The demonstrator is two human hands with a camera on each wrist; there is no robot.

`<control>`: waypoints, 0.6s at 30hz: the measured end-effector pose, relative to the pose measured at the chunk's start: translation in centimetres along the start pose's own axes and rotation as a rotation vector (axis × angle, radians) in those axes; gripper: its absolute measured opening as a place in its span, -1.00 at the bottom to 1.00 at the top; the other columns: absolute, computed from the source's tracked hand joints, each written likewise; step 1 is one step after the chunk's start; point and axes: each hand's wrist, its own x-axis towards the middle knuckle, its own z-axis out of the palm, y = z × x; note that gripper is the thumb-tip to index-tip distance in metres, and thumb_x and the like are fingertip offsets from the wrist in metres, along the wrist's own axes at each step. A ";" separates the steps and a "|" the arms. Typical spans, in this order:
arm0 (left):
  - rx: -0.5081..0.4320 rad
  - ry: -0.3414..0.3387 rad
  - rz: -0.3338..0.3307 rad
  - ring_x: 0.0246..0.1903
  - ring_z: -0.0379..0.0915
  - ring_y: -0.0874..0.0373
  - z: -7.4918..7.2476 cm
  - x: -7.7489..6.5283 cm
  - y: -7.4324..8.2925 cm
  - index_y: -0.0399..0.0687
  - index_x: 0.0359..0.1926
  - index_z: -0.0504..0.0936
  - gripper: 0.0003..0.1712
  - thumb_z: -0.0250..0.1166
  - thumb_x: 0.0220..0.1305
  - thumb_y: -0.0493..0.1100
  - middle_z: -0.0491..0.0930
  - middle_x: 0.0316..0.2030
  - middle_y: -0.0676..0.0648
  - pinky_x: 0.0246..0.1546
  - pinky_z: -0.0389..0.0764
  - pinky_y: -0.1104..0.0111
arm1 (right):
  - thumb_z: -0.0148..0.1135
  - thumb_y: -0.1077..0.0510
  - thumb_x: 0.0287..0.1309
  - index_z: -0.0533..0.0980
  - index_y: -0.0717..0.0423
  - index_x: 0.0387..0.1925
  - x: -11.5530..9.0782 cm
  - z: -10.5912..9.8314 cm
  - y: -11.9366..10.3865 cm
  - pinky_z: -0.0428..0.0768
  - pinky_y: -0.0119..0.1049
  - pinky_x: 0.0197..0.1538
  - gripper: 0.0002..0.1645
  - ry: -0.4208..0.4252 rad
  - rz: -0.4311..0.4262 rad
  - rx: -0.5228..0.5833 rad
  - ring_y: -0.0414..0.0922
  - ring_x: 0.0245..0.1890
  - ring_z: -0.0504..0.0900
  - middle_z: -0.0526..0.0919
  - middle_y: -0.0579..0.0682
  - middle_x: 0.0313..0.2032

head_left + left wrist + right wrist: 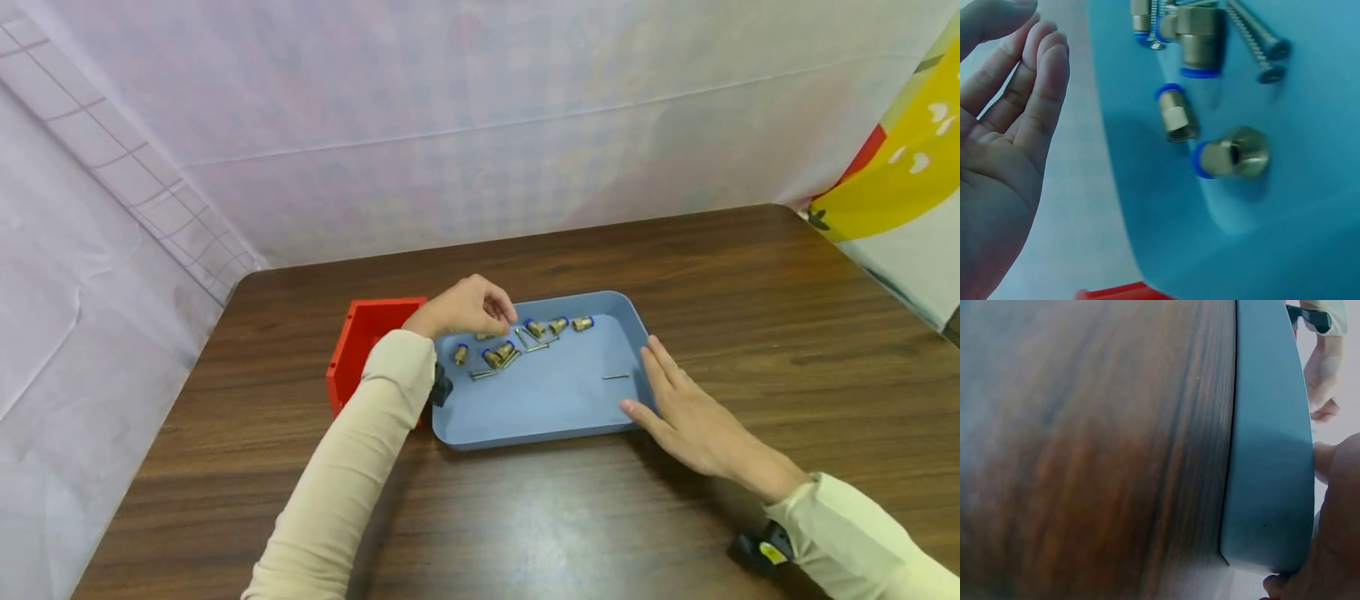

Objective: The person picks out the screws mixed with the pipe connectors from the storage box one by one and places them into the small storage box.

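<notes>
My left hand point(468, 308) hovers over the far left part of a light blue tray point(555, 404). Its fingers bend loosely toward the thumb, and nothing shows between them in the left wrist view. Below it lie several brass push-in fittings point(1175, 115) with blue collars, mixed with long screws point(1254, 47). One separate screw point(616, 376) lies near the tray's right side. My right hand point(693, 425) rests against the tray's near right corner, fingers straight along the right wall and thumb over the rim. The right wrist view shows the tray's outer wall point(1272, 437) close up.
A red plastic bin point(342, 358) stands at the tray's left side, partly hidden by my left forearm. Both sit on a dark wood table point(750, 292). Pale cloth point(450, 150) hangs behind the table, and a yellow print point(892, 167) shows at the far right.
</notes>
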 end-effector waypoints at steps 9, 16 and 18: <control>0.084 -0.034 -0.014 -0.30 0.53 0.14 1.7 0.6 -0.6 -0.24 -0.22 0.69 -0.84 0.29 0.17 -0.31 0.66 -0.25 -0.09 -0.23 0.59 0.40 | -0.12 -0.16 0.41 -0.20 0.47 0.41 0.0 -0.1 -0.1 0.06 0.26 0.32 -0.04 -0.004 0.003 0.007 0.28 0.45 -0.19 -0.33 0.36 0.46; 0.155 -0.041 -0.042 -0.36 0.50 0.18 2.7 1.4 -0.6 -0.19 -0.23 0.69 -0.86 0.32 0.14 -0.31 0.66 -0.30 -0.07 -0.29 0.57 0.45 | -0.11 -0.15 0.40 -0.19 0.48 0.41 0.0 0.0 0.0 0.07 0.26 0.32 -0.04 0.008 -0.004 0.000 0.29 0.44 -0.17 -0.31 0.36 0.46; 0.158 -0.033 -0.038 -0.36 0.50 0.18 2.9 1.5 -0.6 -0.20 -0.24 0.69 -0.86 0.32 0.13 -0.32 0.66 -0.31 -0.08 -0.30 0.56 0.46 | -0.10 -0.15 0.40 -0.19 0.48 0.41 0.0 0.0 0.0 0.08 0.25 0.32 -0.04 0.014 -0.007 -0.003 0.29 0.44 -0.17 -0.31 0.36 0.45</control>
